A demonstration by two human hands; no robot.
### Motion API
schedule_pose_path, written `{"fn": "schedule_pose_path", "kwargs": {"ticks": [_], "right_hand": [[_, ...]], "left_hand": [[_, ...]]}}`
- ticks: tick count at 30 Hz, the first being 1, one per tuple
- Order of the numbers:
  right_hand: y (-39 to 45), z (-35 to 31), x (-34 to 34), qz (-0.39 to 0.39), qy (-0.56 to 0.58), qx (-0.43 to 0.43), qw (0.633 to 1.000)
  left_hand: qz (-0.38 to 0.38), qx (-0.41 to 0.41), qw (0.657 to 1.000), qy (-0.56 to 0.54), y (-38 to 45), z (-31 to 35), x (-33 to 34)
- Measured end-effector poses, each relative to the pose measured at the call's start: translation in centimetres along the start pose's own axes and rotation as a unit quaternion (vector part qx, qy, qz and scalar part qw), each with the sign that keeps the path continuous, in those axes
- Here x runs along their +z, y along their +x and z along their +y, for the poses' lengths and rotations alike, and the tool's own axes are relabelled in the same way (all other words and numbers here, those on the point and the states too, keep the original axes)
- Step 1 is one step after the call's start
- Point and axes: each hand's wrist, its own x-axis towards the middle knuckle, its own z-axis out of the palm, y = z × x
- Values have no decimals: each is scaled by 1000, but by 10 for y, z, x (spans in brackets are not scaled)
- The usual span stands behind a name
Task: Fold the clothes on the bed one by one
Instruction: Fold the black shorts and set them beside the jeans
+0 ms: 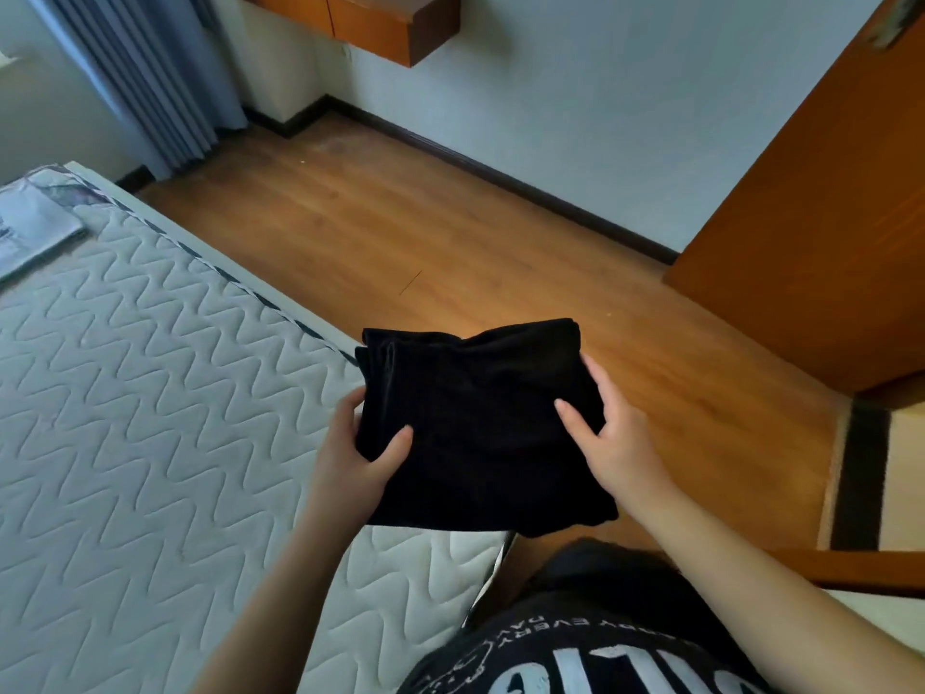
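A folded pale item (pixel 37 227) lies on the quilted mattress (pixel 125 393) at the upper left of the frame. At centre, the left hand (pixel 358 455) grips the left edge of a folded black garment (pixel 480 433), thumb on top, holding it above the bed's corner. The right hand (pixel 608 433) grips its right side, thumb pressed onto the cloth. An orange door (pixel 821 217) stands at the right.
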Motion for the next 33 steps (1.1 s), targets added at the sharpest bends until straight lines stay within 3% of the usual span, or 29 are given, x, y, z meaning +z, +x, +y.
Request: {"fn": "schedule_pose_path", "kwargs": {"ticks": [10, 25, 33], "right_hand": [[115, 35, -48, 5, -23, -9, 1000], [374, 115, -202, -67, -29, -52, 996], [455, 116, -229, -88, -52, -91, 991]], "left_hand": [[-12, 13, 1000, 10, 98, 42, 68], [78, -45, 993, 71, 268, 185, 269], [117, -66, 991, 20, 319, 213, 298]]}}
